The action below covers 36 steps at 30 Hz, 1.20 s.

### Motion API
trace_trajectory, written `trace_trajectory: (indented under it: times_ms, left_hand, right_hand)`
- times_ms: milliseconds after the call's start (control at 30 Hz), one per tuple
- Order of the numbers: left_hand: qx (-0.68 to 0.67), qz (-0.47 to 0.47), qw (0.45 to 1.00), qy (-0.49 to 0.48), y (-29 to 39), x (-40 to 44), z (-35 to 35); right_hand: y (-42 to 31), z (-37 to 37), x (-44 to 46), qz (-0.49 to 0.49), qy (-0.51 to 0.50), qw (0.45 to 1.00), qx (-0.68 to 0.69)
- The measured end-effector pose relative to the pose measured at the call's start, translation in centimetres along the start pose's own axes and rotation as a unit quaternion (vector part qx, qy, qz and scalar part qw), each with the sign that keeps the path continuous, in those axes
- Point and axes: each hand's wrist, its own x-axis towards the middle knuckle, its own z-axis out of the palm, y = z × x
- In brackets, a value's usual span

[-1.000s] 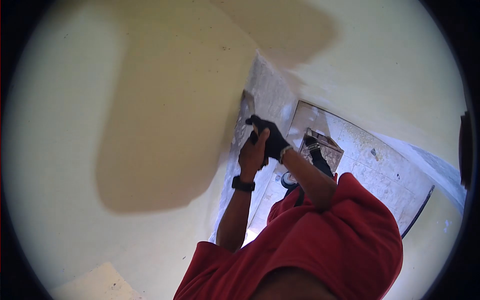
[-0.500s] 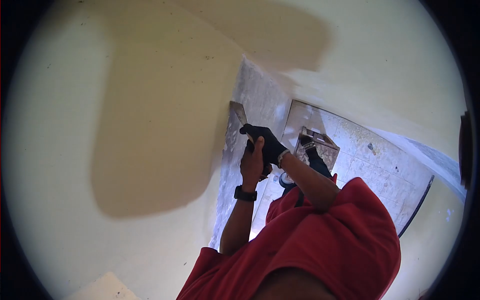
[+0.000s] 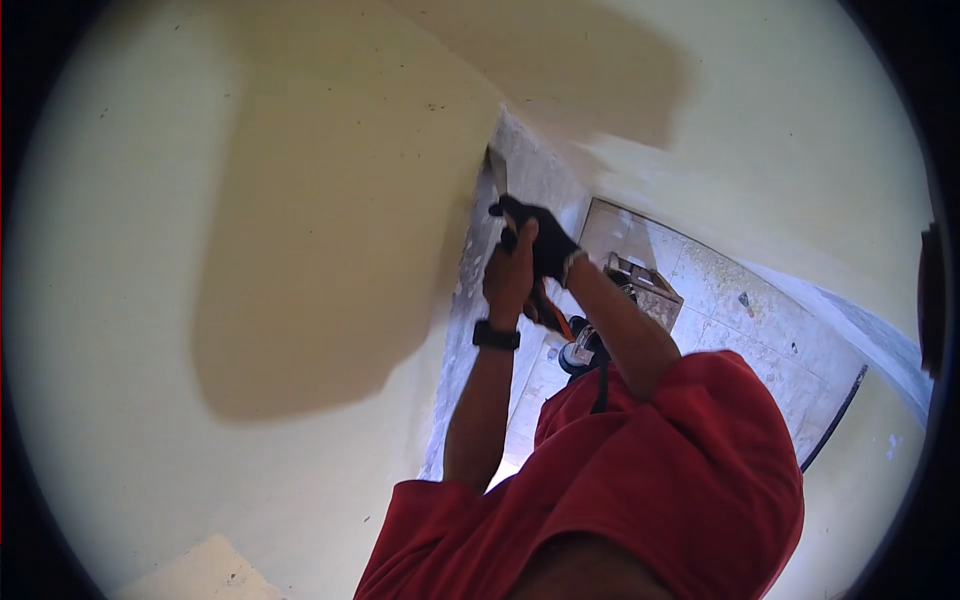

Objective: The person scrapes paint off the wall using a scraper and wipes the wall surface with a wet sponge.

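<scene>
A scraper [image 3: 500,176] with a flat metal blade points up along the wall corner, its edge against the unpainted grey strip beside the yellowish wall. My right hand [image 3: 541,238], in a black glove, is closed around it just below the blade. Lower down, my bare left hand [image 3: 508,275] closes on the tool against the gloved hand, thumb upward. An orange and black part [image 3: 553,314] sticks out beneath the hands; whether it belongs to the scraper's handle I cannot tell. Most of the grip is hidden by my fingers.
The grey strip [image 3: 531,150] runs down between yellowish walls [image 3: 300,250]. Far below, a worn wooden stool or box [image 3: 655,298] stands under my feet on a tiled floor [image 3: 740,350] with scattered debris. A dark hose or cable [image 3: 835,420] lies at the right.
Both hands and the scraper have moved upward along the wall corner, so the blade sits higher on the strip. More of the orange and black part shows below the hands.
</scene>
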Motion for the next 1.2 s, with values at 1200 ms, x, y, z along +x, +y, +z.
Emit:
trace_trajectory:
  times_ms: [1200]
  left_hand:
    - [-0.016,0.008,0.998,-0.063,5.7,3.0,-0.6]
  right_hand:
    - [-2.8,-3.3,4.0,-0.013,-0.02,1.0,0.02]
